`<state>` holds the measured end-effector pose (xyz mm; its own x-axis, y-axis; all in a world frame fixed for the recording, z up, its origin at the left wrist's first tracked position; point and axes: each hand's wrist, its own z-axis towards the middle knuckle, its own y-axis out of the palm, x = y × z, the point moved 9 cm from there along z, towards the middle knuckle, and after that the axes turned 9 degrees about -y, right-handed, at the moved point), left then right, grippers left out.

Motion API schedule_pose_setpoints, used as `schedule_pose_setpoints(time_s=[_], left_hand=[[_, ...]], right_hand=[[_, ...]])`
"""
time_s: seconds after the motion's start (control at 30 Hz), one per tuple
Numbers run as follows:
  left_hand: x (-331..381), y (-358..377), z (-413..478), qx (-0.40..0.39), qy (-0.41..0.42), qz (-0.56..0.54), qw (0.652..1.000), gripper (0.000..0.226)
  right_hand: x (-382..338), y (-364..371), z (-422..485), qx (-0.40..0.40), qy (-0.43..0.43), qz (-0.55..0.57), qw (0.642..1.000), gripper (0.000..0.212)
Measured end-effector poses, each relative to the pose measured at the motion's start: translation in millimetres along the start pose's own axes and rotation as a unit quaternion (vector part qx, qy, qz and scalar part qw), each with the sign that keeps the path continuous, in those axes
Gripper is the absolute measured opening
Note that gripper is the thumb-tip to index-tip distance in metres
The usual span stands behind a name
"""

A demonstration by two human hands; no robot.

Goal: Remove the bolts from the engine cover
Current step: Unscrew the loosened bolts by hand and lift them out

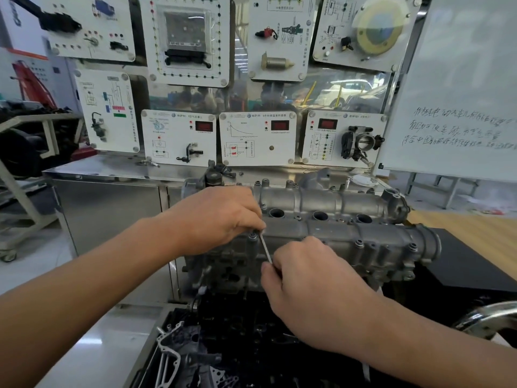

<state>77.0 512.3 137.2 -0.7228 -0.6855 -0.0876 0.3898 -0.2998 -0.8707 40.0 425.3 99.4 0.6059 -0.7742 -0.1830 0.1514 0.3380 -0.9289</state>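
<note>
A grey cast-metal engine cover lies across the middle of the view, with several bolts along its edges. A thin metal hex key runs down from a bolt at the cover's near left corner. My left hand rests over that corner and pinches the key's upper end at the bolt. My right hand grips the key's lower end, in front of the cover. Other bolts stand along the near edge to the right.
A board of white training panels rises behind the engine on a steel cabinet. A whiteboard stands at the right. Dark engine parts fill the space below the cover. A wooden tabletop lies at the right.
</note>
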Motion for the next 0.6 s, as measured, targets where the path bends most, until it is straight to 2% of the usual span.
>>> schedule_pose_setpoints(time_s=[0.27, 0.47, 0.6], left_hand=[[0.1, 3.5, -0.4, 0.017, 0.021, -0.007, 1.0, 0.018], [-8.4, 3.6, -10.6, 0.069, -0.024, -0.036, 0.997, 0.017], [-4.9, 7.4, -14.3, 0.084, -0.045, -0.01, 0.995, 0.018]], right_hand=[[0.6, 12.2, 0.9, -0.038, 0.011, 0.041, 0.998, 0.047], [7.1, -3.8, 6.5, -0.087, -0.025, -0.041, 0.995, 0.045], [18.4, -10.4, 5.3, -0.105, -0.028, -0.074, 0.991, 0.045]])
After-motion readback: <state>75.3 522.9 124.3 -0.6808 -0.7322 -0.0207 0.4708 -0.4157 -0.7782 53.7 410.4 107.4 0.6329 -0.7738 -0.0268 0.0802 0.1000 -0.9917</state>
